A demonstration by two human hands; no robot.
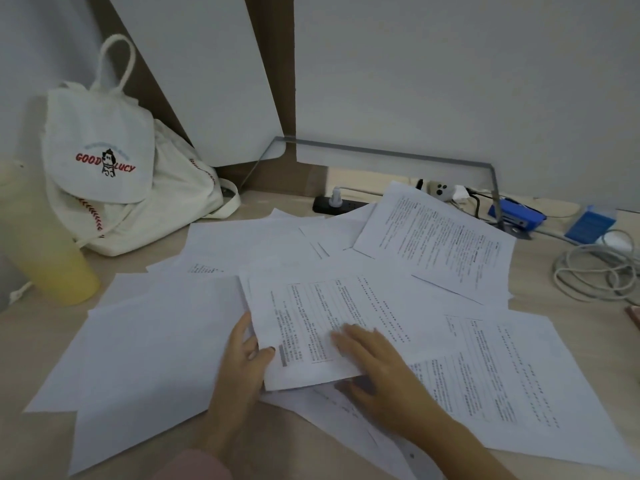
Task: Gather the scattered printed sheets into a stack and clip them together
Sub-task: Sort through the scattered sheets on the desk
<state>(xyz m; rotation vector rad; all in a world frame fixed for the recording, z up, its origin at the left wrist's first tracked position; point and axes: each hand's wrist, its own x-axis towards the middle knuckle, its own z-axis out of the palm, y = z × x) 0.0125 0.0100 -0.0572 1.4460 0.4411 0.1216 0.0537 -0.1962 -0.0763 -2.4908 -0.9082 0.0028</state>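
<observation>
Several white printed sheets lie scattered and overlapping across the desk. One printed sheet in the middle is held at its left edge by my left hand, thumb on top and fingers beneath. My right hand lies flat on that sheet's lower right part, fingers spread. A blank-faced sheet lies to the left, another printed sheet at the back right, and one more printed sheet to the right. No clip is recognisable in view.
A white cloth bag stands at the back left, with a yellow cup beside it. At the back are a black power strip, a blue stapler-like object, a blue box and coiled white cables.
</observation>
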